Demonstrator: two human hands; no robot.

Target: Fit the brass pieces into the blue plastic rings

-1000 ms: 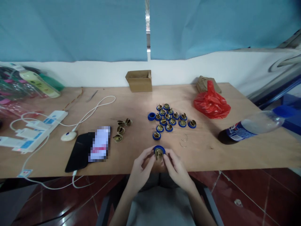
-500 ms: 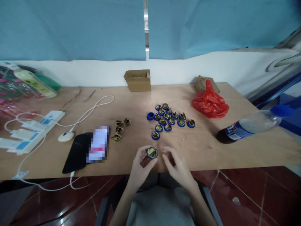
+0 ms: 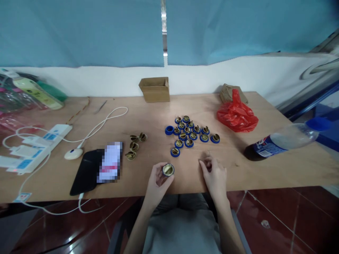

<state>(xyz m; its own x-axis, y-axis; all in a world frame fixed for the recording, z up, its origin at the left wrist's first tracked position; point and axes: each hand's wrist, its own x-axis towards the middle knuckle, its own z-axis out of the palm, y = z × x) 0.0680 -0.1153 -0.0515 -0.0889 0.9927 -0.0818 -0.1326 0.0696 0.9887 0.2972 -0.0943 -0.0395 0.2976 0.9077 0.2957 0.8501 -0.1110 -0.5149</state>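
My left hand (image 3: 156, 183) pinches a round brass-coloured piece in a dark blue ring (image 3: 168, 170) by its rim, its hollow side tilted up toward me, just above the table's front edge. To the right, my right hand (image 3: 215, 176) rests low on the tabletop with fingers curled; whatever its fingertips hold is hidden. Thin wire shows faintly at those fingertips. Beyond my hands sit several similar blue-ringed metal pieces (image 3: 182, 136) in a loose cluster. One bare blue ring (image 3: 169, 130) lies at their left. Several metal pieces without blue rings (image 3: 134, 146) lie further left.
Phones (image 3: 87, 171), a white puck-like device (image 3: 73, 153) and a power strip (image 3: 42, 148) with cables occupy the left side. An open cardboard box (image 3: 155, 92) stands against the wall. At right are a red plastic bag (image 3: 237, 116) and a cola bottle (image 3: 280, 141) lying on its side.
My right hand has moved right and away from the left, onto the spot where thin curved wires lay. My left hand has shifted slightly left, still holding the blue-ringed piece.
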